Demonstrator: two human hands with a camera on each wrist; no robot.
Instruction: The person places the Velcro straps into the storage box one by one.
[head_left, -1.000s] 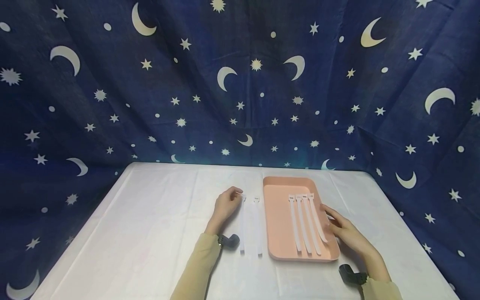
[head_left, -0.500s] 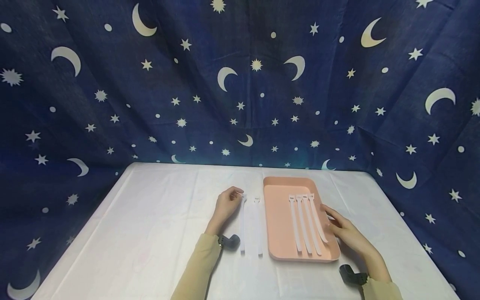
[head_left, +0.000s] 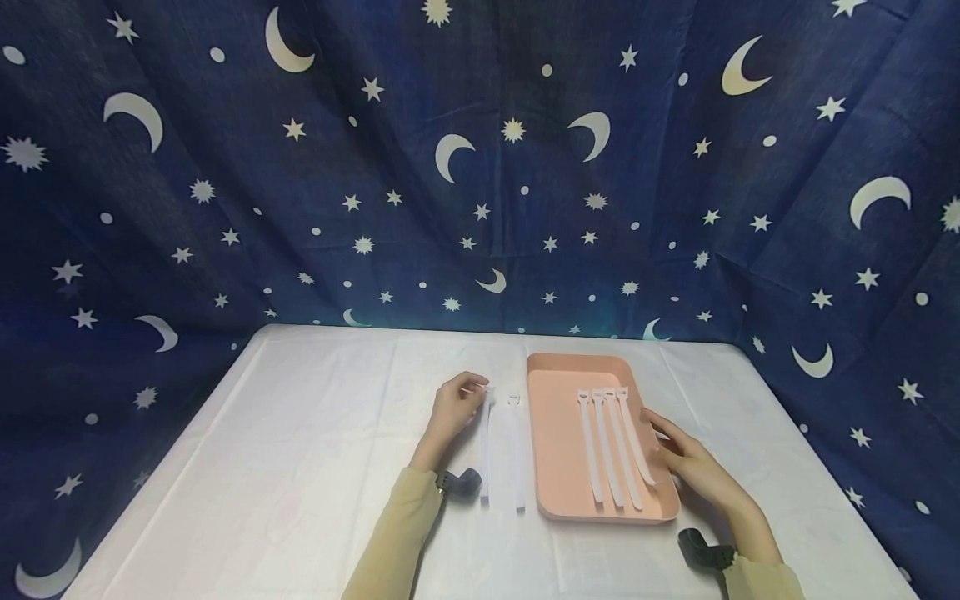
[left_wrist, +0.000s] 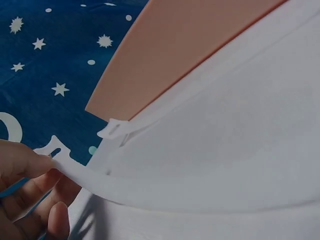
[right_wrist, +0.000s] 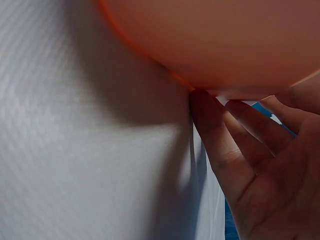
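Note:
My left hand [head_left: 452,408] pinches the slotted head of a white cable tie [left_wrist: 100,182] between thumb and fingers. That end is raised off the white table, and the band sags away to the right in the left wrist view. A second white cable tie [head_left: 517,458] lies flat just right of it. My right hand [head_left: 697,467] is at the right side of a salmon-pink tray [head_left: 555,433]; its extended fingers [right_wrist: 215,135] touch the tray's outer wall. Several white cable ties [head_left: 615,450] lie side by side inside the tray, their slotted heads at the far end.
The white-covered table [head_left: 300,467] stretches left of my left arm. Behind it hangs a dark blue curtain [head_left: 405,275] with moons and stars. A black wrist camera [head_left: 459,483] sits on the left wrist, another wrist camera [head_left: 703,552] on the right.
The head of the pinched cable tie has risen slightly and its near end has shifted a little away from me. My right hand and the tray look unmoved.

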